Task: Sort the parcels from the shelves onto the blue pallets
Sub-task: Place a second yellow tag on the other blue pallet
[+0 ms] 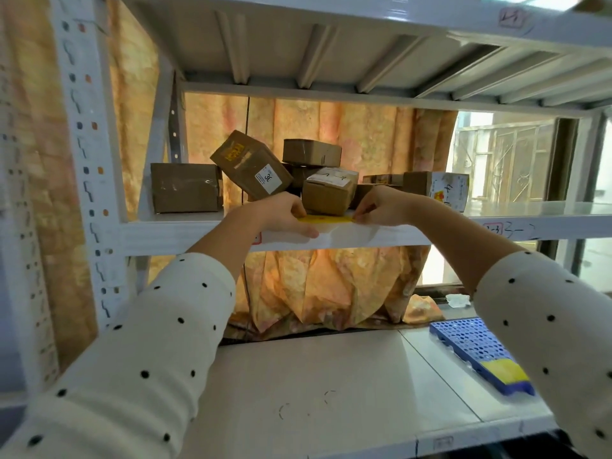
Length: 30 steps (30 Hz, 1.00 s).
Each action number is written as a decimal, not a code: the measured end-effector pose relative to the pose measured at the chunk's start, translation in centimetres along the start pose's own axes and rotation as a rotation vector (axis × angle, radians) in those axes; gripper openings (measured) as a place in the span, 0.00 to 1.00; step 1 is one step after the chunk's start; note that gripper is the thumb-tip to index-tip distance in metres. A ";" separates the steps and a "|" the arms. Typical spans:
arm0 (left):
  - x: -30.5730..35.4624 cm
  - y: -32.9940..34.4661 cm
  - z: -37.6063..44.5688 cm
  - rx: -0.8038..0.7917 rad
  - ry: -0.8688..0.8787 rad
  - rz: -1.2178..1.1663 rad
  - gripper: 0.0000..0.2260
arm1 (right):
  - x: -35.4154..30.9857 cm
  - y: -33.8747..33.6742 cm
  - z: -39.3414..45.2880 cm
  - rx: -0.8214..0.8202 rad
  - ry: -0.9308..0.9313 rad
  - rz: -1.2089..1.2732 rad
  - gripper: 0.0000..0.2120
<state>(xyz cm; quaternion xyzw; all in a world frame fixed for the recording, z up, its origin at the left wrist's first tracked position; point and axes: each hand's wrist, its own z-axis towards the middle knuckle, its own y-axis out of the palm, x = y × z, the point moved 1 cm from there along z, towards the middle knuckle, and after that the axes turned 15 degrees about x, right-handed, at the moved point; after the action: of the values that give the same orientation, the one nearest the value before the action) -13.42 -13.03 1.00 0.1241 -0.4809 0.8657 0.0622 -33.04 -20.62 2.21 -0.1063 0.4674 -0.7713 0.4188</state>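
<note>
Several brown cardboard parcels stand on the white shelf [185, 231]: a box at the left [185, 187], a tilted labelled box [251, 165], a small box on top [311, 152], a box at the front [328, 192] and a white-faced box at the right [437, 187]. A flat yellow parcel [326, 219] lies at the shelf's front edge. My left hand [281, 215] pinches its left end, thumb under the shelf lip. My right hand [381, 207] pinches its right end. A blue pallet [470, 346] lies on the lower shelf at the right.
A yellow item [505, 371] lies on the blue pallet's near end. An orange curtain [331, 286] hangs behind the rack. A white upright [89, 144] with slots stands at the left. The upper shelf's underside [331, 44] is close overhead. A window [506, 157] shows at the right.
</note>
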 end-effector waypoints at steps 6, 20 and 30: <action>0.3 0.6 -0.1 -0.005 -0.038 0.036 0.23 | -0.4 -0.1 -0.6 -0.063 0.068 0.060 0.13; -0.6 -1.4 -0.8 -0.068 -0.082 0.086 0.30 | -1.7 0.3 0.0 -0.044 0.069 0.290 0.12; -1.0 -4.2 -3.1 0.004 0.013 0.231 0.40 | -3.2 0.6 0.7 -0.063 -0.006 0.413 0.07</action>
<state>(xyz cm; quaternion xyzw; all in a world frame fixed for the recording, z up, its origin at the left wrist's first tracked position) -12.02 -8.19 2.61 0.0625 -0.4900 0.8688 -0.0350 -30.29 -18.80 2.79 -0.0235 0.5018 -0.6538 0.5659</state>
